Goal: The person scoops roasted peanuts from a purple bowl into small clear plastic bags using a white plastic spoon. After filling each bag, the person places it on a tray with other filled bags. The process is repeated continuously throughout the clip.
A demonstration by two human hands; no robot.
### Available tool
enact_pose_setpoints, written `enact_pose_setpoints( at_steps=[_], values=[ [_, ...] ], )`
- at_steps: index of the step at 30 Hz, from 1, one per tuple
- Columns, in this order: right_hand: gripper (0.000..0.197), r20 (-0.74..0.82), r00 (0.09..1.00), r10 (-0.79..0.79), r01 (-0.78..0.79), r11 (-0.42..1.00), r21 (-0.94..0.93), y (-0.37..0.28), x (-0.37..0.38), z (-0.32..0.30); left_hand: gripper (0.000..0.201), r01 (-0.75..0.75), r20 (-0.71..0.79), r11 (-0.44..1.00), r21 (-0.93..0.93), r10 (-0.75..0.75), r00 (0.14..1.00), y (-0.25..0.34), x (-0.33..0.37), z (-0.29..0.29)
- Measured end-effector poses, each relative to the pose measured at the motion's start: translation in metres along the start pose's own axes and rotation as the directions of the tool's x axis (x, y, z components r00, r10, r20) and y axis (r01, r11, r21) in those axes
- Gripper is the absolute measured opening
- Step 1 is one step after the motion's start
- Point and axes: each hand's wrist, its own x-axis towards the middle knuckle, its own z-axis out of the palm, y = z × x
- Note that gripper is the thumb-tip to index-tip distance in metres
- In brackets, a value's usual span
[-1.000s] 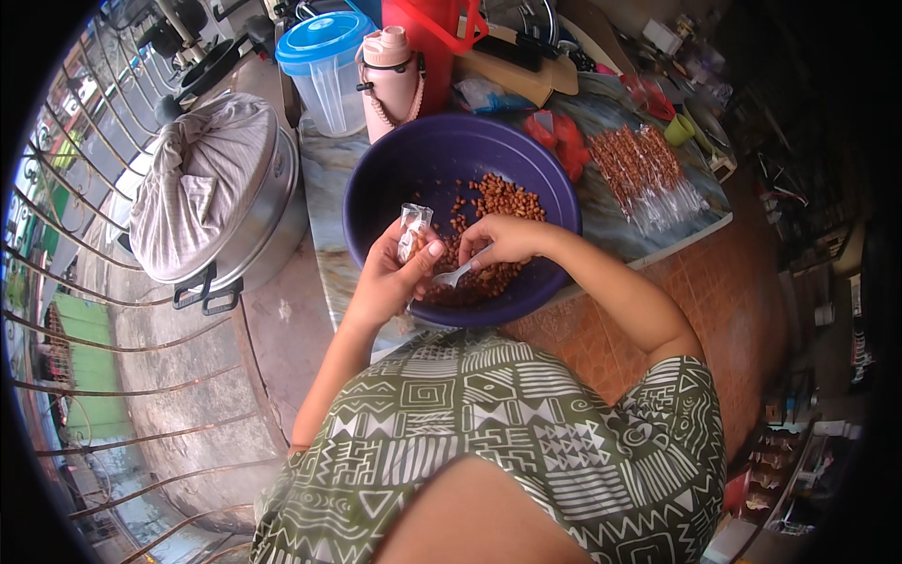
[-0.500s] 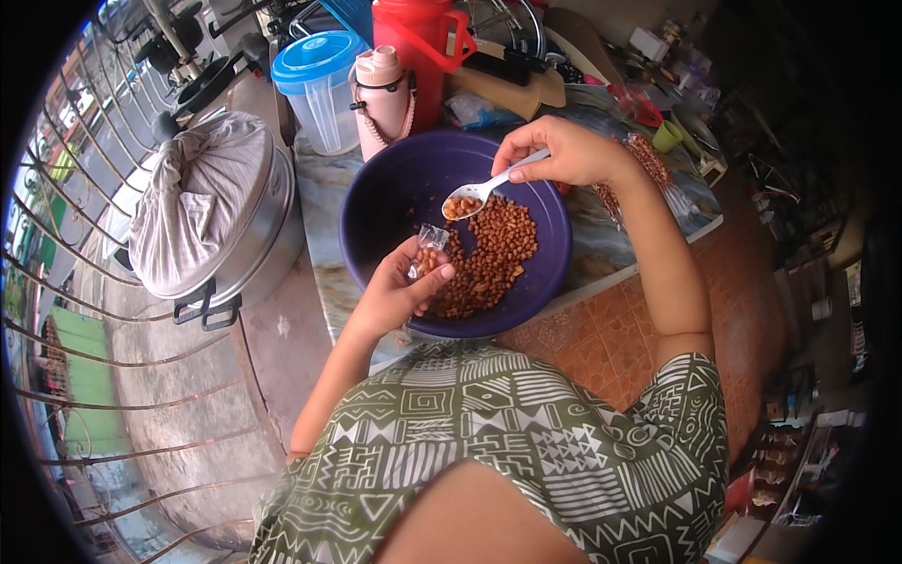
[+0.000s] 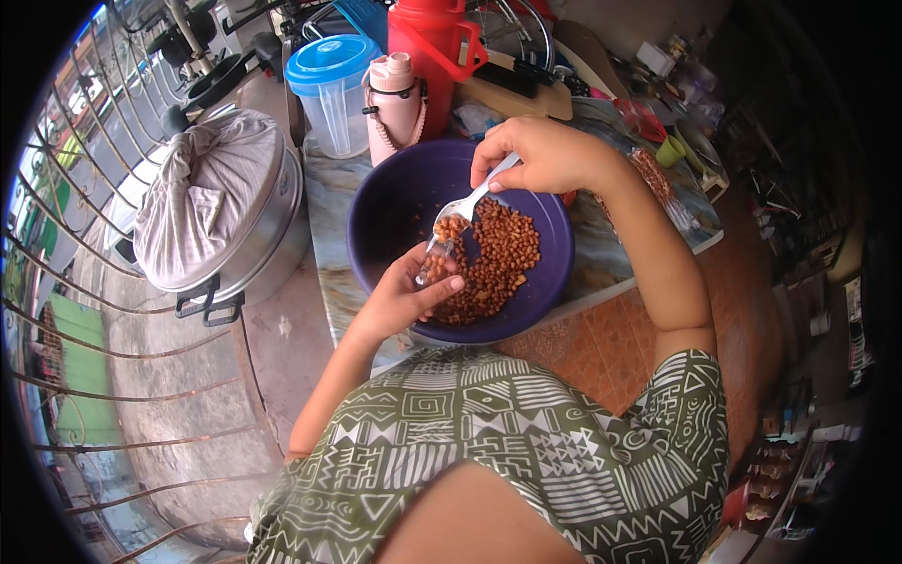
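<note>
My right hand (image 3: pixel 526 160) pinches the handle of a white plastic spoon (image 3: pixel 462 206), its bowl tipped down and loaded with brown peanuts. Right under the spoon, my left hand (image 3: pixel 406 293) grips a small clear plastic bag (image 3: pixel 433 264) by its sides, with some peanuts inside. The spoon's tip is at the bag's mouth; whether it reaches inside I cannot tell. Both hands are over a purple basin (image 3: pixel 374 202). Loose reddish-brown peanuts (image 3: pixel 503 249) cover the basin's bottom, mostly on its right side.
Behind the basin stand a pink bottle (image 3: pixel 395 103), a clear tub with a blue lid (image 3: pixel 331 94) and a red jug (image 3: pixel 427 56). Filled peanut packets (image 3: pixel 653 179) lie right on the marble-patterned table (image 3: pixel 329 254). At left is a cloth-covered metal pot (image 3: pixel 221 207).
The spoon has moved down and left from above the basin to the bag's mouth, tilting more steeply. The left hand has shifted slightly right with the bag.
</note>
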Motion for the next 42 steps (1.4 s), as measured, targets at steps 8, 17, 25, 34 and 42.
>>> enact_pose_setpoints(
  at_steps=[8,17,25,34,42],
  values=[
    [0.015,-0.094,0.995,0.044,-0.058,0.986,-0.157,-0.031,-0.004,0.002,0.032,0.011,-0.021,1.000,-0.003,-0.011,1.000,-0.002,0.001,-0.001],
    [0.008,-0.221,0.957,-0.185,0.107,0.940,-0.323,-0.049,-0.012,0.016,0.030,-0.060,-0.043,0.996,-0.060,0.057,0.997,-0.002,0.000,0.001],
    [0.008,-0.406,0.898,-0.171,-0.010,0.913,-0.407,-0.057,-0.038,0.006,0.016,-0.237,-0.115,0.962,-0.137,0.223,0.968,-0.008,-0.004,0.007],
    [0.011,-0.241,0.919,0.313,-0.392,0.803,-0.450,0.085,-0.041,0.073,0.013,-0.238,-0.104,0.960,-0.146,0.224,0.969,-0.009,0.000,0.009],
    [0.016,0.163,0.918,0.361,-0.381,0.917,0.117,0.113,-0.036,0.133,0.013,-0.181,-0.071,0.975,-0.130,0.173,0.982,-0.007,0.000,0.008]
  ],
)
